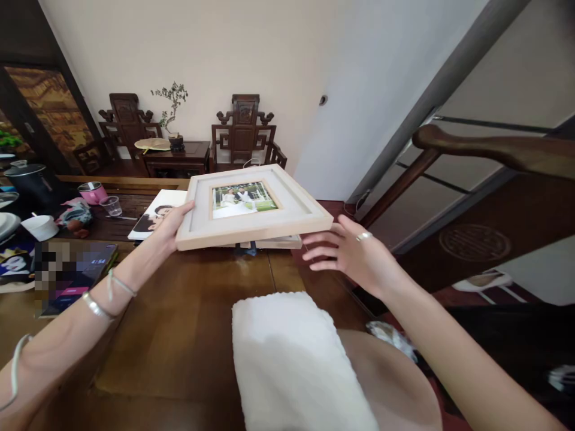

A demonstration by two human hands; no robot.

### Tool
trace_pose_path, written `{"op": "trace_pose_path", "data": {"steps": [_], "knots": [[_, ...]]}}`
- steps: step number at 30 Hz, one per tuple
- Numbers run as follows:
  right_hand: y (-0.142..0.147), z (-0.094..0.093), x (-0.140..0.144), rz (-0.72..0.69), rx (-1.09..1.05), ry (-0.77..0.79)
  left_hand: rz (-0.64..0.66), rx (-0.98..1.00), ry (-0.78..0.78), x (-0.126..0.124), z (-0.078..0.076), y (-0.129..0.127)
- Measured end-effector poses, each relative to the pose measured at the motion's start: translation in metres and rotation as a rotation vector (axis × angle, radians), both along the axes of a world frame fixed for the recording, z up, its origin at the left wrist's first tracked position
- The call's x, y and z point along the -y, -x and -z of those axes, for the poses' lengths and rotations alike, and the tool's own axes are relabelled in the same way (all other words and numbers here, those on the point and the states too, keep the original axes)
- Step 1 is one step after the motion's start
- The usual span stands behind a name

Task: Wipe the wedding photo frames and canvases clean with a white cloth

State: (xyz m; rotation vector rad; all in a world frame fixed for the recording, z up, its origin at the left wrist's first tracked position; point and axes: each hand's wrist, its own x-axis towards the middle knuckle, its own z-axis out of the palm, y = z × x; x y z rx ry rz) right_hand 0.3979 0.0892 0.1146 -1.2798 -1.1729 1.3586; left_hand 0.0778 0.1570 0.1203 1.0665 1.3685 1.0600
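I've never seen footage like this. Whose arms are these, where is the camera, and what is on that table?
No machine here: these are a person's two bare arms, filmed by a camera worn on the head, looking forward and down. The left hand grips the left edge of a pale wooden picture frame holding a photograph, lifted at a tilt over a second frame beneath. The right hand, wearing a ring, is open beside the frame's right corner, not clearly touching it. On the brown wooden table lie a white cloth near the person, a printed photo behind the left hand, a pink cup and a clear cup. Carved chairs stand by the wall.
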Motion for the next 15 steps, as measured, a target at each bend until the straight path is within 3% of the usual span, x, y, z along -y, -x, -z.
{"op": "trace_pose_path", "data": {"steps": [3,7,15], "knots": [[0.006,0.0,-0.046,0.012,0.06,0.056,0.021,-0.061,-0.021,-0.031,0.008,-0.019],[0.002,0.022,-0.085,0.048,0.241,0.07,0.047,-0.192,-0.052,-0.06,0.02,-0.026],[-0.017,0.066,-0.117,0.063,0.712,0.005,0.043,-0.726,-0.12,-0.091,0.042,-0.025]]}}
